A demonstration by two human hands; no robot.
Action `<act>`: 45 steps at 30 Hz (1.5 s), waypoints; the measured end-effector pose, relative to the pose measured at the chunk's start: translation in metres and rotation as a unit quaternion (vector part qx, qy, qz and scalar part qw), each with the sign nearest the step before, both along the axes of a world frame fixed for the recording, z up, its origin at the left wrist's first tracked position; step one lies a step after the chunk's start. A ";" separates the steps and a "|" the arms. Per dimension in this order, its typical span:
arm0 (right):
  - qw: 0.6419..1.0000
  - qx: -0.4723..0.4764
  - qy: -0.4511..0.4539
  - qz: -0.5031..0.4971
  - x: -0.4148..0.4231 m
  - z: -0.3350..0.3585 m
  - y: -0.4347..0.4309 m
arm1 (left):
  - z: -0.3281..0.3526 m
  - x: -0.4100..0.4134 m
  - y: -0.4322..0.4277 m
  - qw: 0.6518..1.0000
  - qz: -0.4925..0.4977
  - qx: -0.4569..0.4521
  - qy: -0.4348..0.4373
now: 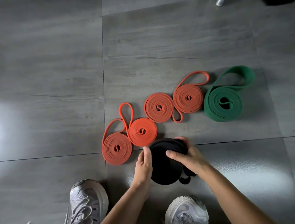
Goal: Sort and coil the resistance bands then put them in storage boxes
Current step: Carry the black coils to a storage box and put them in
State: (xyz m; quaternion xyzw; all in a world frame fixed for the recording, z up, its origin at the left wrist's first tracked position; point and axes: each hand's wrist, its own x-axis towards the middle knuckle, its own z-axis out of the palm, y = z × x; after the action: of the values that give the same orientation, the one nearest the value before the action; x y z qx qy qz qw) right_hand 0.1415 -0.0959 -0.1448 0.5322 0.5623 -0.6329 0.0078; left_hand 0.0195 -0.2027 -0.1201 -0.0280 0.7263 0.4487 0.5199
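Note:
A black resistance band [164, 166] lies as a wide coil on the grey floor in front of me, its loose end [186, 179] sticking out at the lower right. My right hand [186, 155] grips the coil's top and far edge, thumb across its face. My left hand [143, 164] rests against the coil's left rim with straight fingers. Behind it lie several coiled orange bands: one at the left [117, 147], one beside it [142, 131], one in the middle [158, 107], one further right [188, 98]. A coiled green band [223, 104] lies at the far right.
Two pale sneakers [87, 201] [186, 211] stand on the floor tiles at the bottom edge, on either side of my arms. A silver object [220, 2] and a dark object [279, 1] show at the top right edge. No storage box is in view.

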 end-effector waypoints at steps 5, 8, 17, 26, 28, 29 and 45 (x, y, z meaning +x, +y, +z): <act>0.999 0.014 -0.029 0.013 -0.002 0.006 -0.005 | -0.004 -0.004 0.004 0.998 -0.027 -0.029 0.050; 1.000 -0.010 -0.025 -0.016 -0.003 0.008 -0.004 | 0.001 -0.003 0.009 0.998 -0.026 -0.030 0.039; 0.979 -0.077 0.088 -0.167 0.011 0.021 -0.002 | 0.022 -0.003 0.025 0.993 -0.097 0.041 0.046; 0.980 -0.018 0.131 -0.147 0.008 0.100 0.050 | 0.084 -0.011 0.067 0.992 -0.093 0.087 -0.004; 0.983 -0.015 0.133 -0.126 -0.001 0.145 0.067 | 0.128 -0.021 0.078 0.992 -0.092 0.076 -0.032; 0.985 -0.015 0.124 -0.115 -0.004 0.170 0.073 | 0.152 -0.026 0.079 0.991 -0.097 0.068 -0.067; 0.992 -0.051 0.104 -0.042 -0.135 0.599 0.009 | 0.600 -0.135 -0.009 0.994 -0.007 0.097 -0.051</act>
State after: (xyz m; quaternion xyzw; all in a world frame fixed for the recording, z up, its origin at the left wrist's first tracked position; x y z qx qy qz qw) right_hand 0.0066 -0.0873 0.4538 0.4856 0.5041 -0.7125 -0.0499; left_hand -0.1153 -0.2113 0.4795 0.0049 0.6522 0.5118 0.5591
